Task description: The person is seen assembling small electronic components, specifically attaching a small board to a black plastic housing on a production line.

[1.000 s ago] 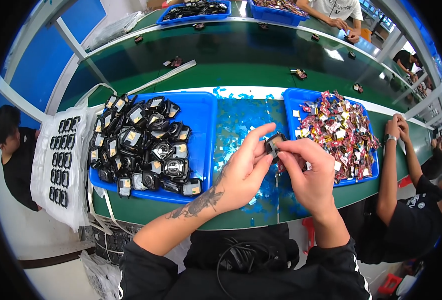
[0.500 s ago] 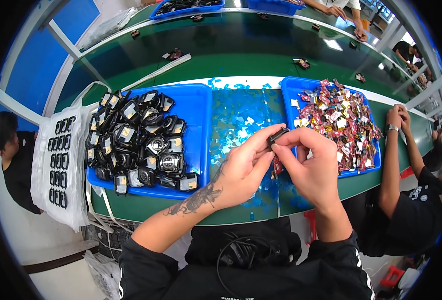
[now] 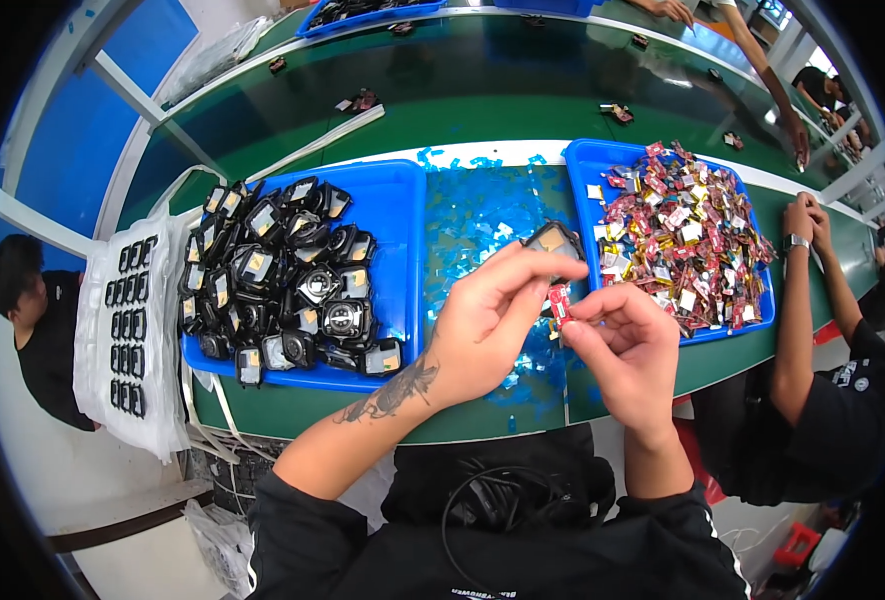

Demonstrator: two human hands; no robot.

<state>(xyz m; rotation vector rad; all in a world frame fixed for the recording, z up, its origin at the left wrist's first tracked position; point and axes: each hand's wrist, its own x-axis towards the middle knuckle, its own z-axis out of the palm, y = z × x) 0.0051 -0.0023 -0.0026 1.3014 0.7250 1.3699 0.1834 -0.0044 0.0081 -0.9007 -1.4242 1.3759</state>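
So the black case [image 3: 553, 240] is up over the middle of the bench [image 3: 493, 415], between the two trays, poking out past the far side of the left grip [image 3: 488, 315]. That grip is curled around it, index finger stretched across, but the fingers hide most of the hold, so I can't tell how firm it is. The right grip [image 3: 633, 340] is a small thumb-and-finger pinch, pretty much closed up on a red board [image 3: 561, 300] just near of the case. Can't tell if the two are joined behind the fingers.

What would bug me: if they are joined, too hard a pull with that pinch could tear or bend something. The board looks tiny and is held by very little, so a slip could drop it into the blue scraps [image 3: 473, 235] below, an annoying spot to hunt for it. The case might twist out too if the left hold is loose.

Other thing is the piles. The left tray [image 3: 395, 260] has its pile of cases [image 3: 263, 270] stacked right over the near rim, so a bump from the left forearm could knock one off. The right tray [image 3: 585, 165] has a tall red heap [image 3: 688, 240] that could slide if nudged.
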